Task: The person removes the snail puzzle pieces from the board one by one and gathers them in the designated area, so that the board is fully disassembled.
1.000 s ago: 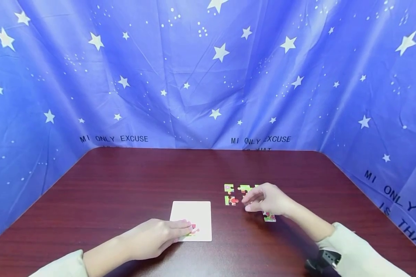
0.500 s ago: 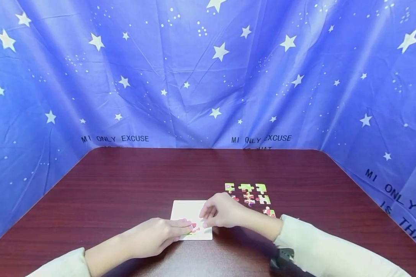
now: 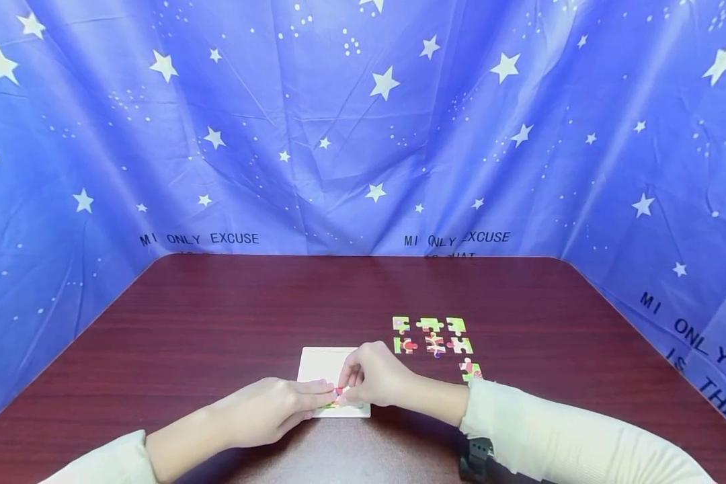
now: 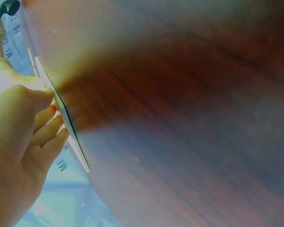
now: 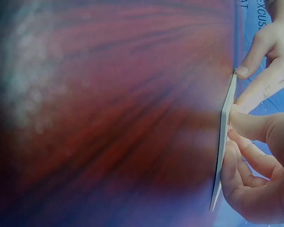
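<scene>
A white square puzzle board [image 3: 319, 363] lies flat near the table's front. My left hand [image 3: 271, 411] reaches over its left side with straight fingers pressing on a puzzle piece of green and red print, mostly covered. The left thumb [image 4: 38, 99] lies at the board's near edge. From the right, my right hand [image 3: 380, 376] pinches another jigsaw piece [image 3: 339, 390] down against the board, close beside the left fingertips. Fingers hide most of that piece. In the right wrist view, the right thumb and forefinger meet at the board's surface [image 5: 223, 137].
Several loose jigsaw pieces [image 3: 430, 325] lie in rough rows behind and right of the board. One piece [image 3: 470, 370] sits apart, close to the right sleeve [image 3: 520, 417]. The dark red table [image 3: 230, 316] ends at a blue star-printed cloth [image 3: 314, 134].
My right hand has moved left from the loose pieces onto the board, bringing a piece toward the left fingertips. The left hand has stayed in place.
</scene>
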The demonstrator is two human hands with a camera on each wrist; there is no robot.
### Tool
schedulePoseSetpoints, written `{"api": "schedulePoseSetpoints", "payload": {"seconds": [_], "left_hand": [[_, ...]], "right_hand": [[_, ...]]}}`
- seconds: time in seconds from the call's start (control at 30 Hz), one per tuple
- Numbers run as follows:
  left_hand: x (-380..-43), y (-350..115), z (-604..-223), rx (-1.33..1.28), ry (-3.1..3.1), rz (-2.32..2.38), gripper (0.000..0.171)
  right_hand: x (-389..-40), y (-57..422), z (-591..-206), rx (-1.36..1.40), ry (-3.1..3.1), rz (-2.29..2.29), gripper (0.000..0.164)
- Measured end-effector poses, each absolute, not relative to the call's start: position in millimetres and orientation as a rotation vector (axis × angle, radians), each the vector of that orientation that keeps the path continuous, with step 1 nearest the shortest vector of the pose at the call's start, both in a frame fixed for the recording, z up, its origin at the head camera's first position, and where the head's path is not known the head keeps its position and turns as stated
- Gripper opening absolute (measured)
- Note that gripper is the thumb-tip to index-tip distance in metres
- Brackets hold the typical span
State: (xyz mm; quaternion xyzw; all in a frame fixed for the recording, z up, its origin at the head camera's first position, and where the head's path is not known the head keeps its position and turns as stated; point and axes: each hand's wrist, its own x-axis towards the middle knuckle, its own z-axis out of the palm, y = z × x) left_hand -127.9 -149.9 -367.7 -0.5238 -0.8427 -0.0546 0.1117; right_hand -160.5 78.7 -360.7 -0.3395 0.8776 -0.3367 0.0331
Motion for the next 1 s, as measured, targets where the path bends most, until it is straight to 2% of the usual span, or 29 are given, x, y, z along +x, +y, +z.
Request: {"api": "schedulePoseSetpoints", "payload": {"seconds": [0.37, 0.8, 1.0], "left_hand": [[-121.4, -175.2, -362.0, -1.551, -2.498, -0.106, 0.046], [-123.5, -175.0, -360.9, -1.609, -2.566, -0.219, 0.047], [-122.6, -172.5, -359.8, -1.601, -2.563, -0.196, 0.046]], "right_hand": [[-162.5, 77.4, -361.3, -0.973, 2.684, -1.083, 0.012], [-164.2, 72.0, -354.3, -0.907, 2.691, -0.995, 0.012], [-166.3, 69.1, -349.6, -0.777, 2.682, -0.981, 0.014]]}}
